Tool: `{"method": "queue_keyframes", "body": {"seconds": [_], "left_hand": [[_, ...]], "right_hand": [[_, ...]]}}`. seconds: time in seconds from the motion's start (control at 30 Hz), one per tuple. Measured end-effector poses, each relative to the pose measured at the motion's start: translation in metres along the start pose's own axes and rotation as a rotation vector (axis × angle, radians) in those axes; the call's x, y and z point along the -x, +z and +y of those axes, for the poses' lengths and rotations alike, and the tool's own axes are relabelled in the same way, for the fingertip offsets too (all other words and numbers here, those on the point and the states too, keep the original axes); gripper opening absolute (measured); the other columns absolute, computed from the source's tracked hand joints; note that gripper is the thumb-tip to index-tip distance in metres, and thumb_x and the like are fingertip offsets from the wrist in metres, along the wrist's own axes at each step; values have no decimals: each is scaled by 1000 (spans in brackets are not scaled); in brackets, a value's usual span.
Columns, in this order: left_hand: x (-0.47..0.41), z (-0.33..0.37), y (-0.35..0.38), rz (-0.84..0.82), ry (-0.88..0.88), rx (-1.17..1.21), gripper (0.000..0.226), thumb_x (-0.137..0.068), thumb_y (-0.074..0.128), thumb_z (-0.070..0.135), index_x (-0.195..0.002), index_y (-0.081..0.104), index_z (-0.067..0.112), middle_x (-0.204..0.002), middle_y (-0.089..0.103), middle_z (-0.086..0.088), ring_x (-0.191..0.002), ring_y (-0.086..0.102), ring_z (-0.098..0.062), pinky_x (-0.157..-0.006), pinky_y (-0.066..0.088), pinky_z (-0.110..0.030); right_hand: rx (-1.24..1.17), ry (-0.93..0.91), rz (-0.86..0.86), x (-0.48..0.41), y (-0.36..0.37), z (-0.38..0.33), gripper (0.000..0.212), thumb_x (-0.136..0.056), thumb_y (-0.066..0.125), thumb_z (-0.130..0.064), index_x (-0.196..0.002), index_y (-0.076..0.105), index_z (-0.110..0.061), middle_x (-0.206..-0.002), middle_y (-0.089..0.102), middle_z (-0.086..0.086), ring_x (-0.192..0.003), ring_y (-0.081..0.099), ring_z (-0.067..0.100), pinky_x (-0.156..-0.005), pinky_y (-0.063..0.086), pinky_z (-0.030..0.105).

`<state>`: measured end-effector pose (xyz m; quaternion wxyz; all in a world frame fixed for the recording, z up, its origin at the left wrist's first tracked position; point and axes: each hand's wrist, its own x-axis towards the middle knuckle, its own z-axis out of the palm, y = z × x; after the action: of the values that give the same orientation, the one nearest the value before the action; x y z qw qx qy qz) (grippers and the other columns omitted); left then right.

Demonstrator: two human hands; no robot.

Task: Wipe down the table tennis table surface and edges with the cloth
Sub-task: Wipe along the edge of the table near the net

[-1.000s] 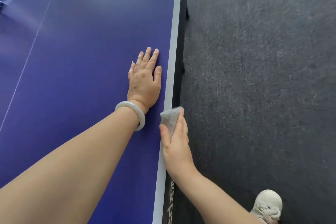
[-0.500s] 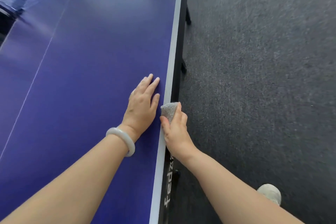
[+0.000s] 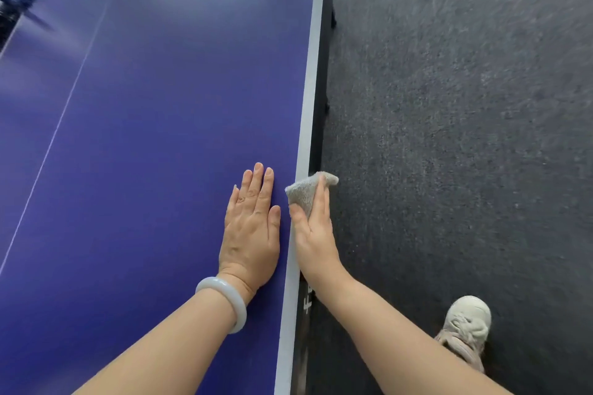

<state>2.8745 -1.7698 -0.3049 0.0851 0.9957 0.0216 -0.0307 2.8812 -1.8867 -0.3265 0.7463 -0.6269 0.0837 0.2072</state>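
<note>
- Since the earlier frames, the right hand [image 3: 313, 234] and its cloth [image 3: 305, 191] had come forward along the edge until the cloth sat about level with the left fingertips; a second before, it was back beside the left wrist
- Head view: the left hand [image 3: 252, 228] lay flat, palm down, on the blue surface [image 3: 160, 138], with its fingers straight and close together, just inside the white edge stripe [image 3: 309, 90]
- A pale bracelet [image 3: 229, 298] circled the left wrist
- The right hand gripped the grey cloth, thumb on top and fingers over the outer side
- The cloth was folded over the rim of the surface, covering the stripe there and hanging past the dark side panel [image 3: 317, 125]
- White lettering [image 3: 308, 301] showed on that panel, partly hidden by the right forearm
- A thin white line [image 3: 64, 106] ran up the surface, well to the left of both hands
- Dark grey carpet [image 3: 465, 106] covered the floor to the right, with a light shoe [image 3: 467, 327] on it beside the right forearm
</note>
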Motion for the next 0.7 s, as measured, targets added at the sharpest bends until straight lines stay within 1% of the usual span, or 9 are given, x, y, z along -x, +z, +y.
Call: {"method": "queue_keyframes", "body": {"seconds": [0.17,0.23,0.27,0.33,0.37,0.43,0.5,0.6,0.7], "left_hand": [[0,-3,2,17,1,1,60,-99,12,36,-156,13,19,-164,5,6,-151,-3,-8,-124,3,-37],[-1,-3,1,21,6,18,59,-100,15,34,-156,16,18,-164,7,5,-152,-1,-9,-124,3,-37],[0,-2,0,23,7,21,58,-100,18,32,-156,17,17,-164,7,5,-152,1,-10,-124,4,-37],[2,-1,-1,24,6,22,57,-101,22,29,-156,17,16,-164,8,4,-152,1,-11,-124,4,-38],[2,0,-2,23,4,19,57,-101,22,29,-156,17,16,-164,8,4,-152,1,-11,-124,4,-37],[2,-1,-2,20,3,9,56,-102,23,28,-157,16,16,-164,7,3,-152,0,-11,-124,3,-37],[1,-1,-1,29,1,5,53,-105,27,24,-157,15,16,-164,7,2,-152,0,-12,-124,4,-38],[2,0,0,45,7,-6,54,-105,26,23,-157,15,16,-164,8,1,-152,1,-13,-124,3,-37],[2,-1,0,53,13,3,53,-105,30,21,-157,16,15,-164,9,0,-152,3,-14,-124,4,-38]], "right_hand": [[-61,-13,-102,53,-1,14,72,-95,37,-54,-148,-11,-45,-162,-14,-20,-147,-12,-5,-125,-1,33],[-152,83,-109,27,-9,2,72,-95,34,-60,-156,6,-35,-165,9,-10,-150,9,3,-125,11,33],[-215,170,-111,7,-17,-5,66,-98,34,-60,-155,25,-28,-160,30,-5,-146,29,7,-122,24,32],[-379,277,-113,-24,-27,-19,56,-103,34,-54,-139,53,-16,-136,61,6,-124,59,10,-109,44,32],[-385,254,-118,-29,-27,-24,53,-105,33,-49,-143,49,-15,-141,57,9,-127,56,13,-111,43,35],[-248,113,-75,-16,-19,-21,53,-108,30,-37,-158,18,-24,-163,22,2,-148,25,14,-123,21,38],[-108,54,-36,21,-5,-7,57,-108,30,-30,-157,0,-30,-166,-3,-7,-152,1,6,-125,7,34],[-31,50,-112,83,-1,23,60,-108,30,-30,-153,-9,-37,-163,-13,-16,-150,-7,0,-125,2,33],[-54,85,-130,80,-1,24,59,-108,29,-28,-153,-9,-34,-164,-12,-13,-150,-6,1,-124,3,30]]}}
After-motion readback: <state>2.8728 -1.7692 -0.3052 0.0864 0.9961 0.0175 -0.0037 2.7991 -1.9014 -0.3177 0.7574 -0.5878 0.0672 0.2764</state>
